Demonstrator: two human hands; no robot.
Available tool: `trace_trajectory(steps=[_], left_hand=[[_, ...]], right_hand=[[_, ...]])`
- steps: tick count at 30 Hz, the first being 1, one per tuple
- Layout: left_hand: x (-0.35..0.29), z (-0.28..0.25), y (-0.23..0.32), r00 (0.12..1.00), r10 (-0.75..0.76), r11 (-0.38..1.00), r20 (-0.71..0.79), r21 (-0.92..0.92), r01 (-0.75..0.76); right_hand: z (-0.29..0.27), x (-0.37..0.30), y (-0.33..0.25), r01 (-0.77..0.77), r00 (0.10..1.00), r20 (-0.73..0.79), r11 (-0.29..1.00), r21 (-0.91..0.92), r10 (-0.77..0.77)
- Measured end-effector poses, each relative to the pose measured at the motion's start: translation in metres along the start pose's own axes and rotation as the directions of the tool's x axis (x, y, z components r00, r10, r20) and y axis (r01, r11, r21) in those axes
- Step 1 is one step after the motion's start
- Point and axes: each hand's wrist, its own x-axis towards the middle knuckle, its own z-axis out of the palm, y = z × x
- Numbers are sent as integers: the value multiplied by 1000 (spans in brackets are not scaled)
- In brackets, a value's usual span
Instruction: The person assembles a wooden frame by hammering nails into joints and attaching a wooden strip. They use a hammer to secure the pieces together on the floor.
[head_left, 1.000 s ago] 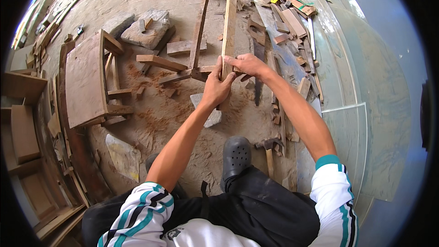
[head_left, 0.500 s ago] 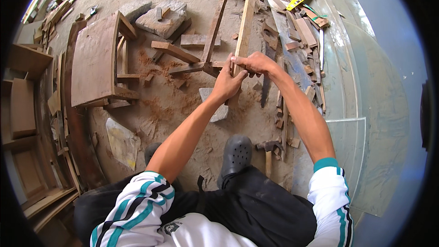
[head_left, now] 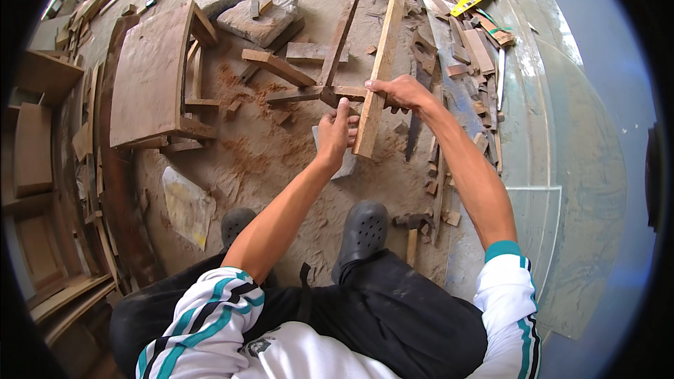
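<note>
Head view shows the right hand clamped on a pale wooden strip, which stretches away beyond that hand, beside a wooden frame. Left of the strip's near end, the left hand holds thumb and fingers apart.

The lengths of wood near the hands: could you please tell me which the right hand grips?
The long pale beam, gripped by the right hand; its length and pale colour set it apart from the darker frame bars beside it.
</note>
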Motion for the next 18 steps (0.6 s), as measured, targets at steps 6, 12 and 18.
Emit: trace_trajectory(steps=[6, 12, 18], left_hand=[[15, -11, 5, 956, -166, 984, 241, -29, 178], [33, -22, 24, 942, -215, 949, 256, -172, 263], [27, -16, 46, 950, -116, 965, 291, -195, 177]], right_hand=[[5, 1, 11, 34, 998, -62, 997, 67, -30], [19, -11, -14, 55, 993, -108, 986, 156, -39], [34, -8, -9, 133, 988, -113, 956, 262, -107]])
